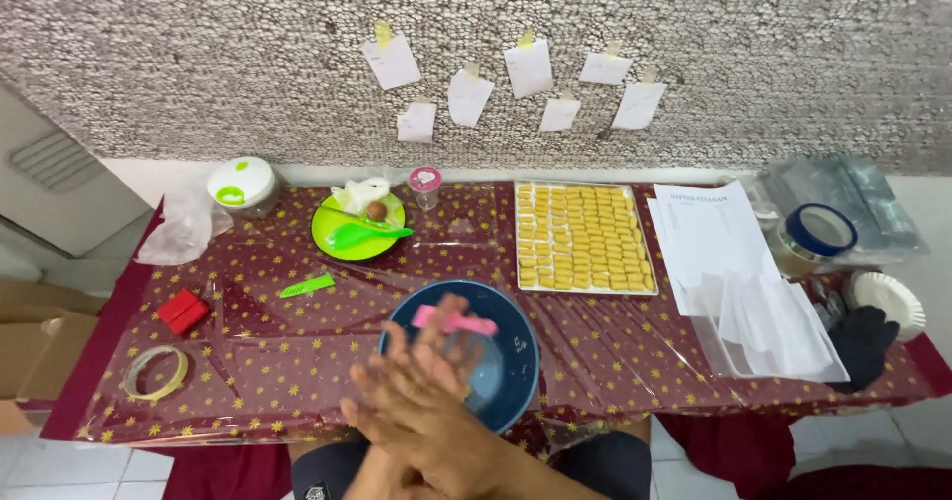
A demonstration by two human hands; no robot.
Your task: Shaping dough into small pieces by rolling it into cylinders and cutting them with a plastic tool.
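Observation:
My two hands are blurred and laid one across the other just above the near rim of a dark blue bowl (518,366) at the table's front edge. My right hand (431,431) lies on top with its fingers pointing left. My left hand (412,356) is under it, fingers stretched up over the bowl. Neither hand holds anything that I can make out. A pink flat scraper (478,325) lies in the bowl just past my fingertips. Behind the bowl stands a tray of small yellow pastry pieces in rows (585,237).
A green plate (342,227) holds a green spoon (369,233) and a brown ball (376,210). Around it are a white lidded chopper (241,183), a pink-lidded jar (425,185), a red box (182,312) and a tape roll (156,371). Printed papers (709,232), black gloves (861,346) and paper plates (892,300) lie right.

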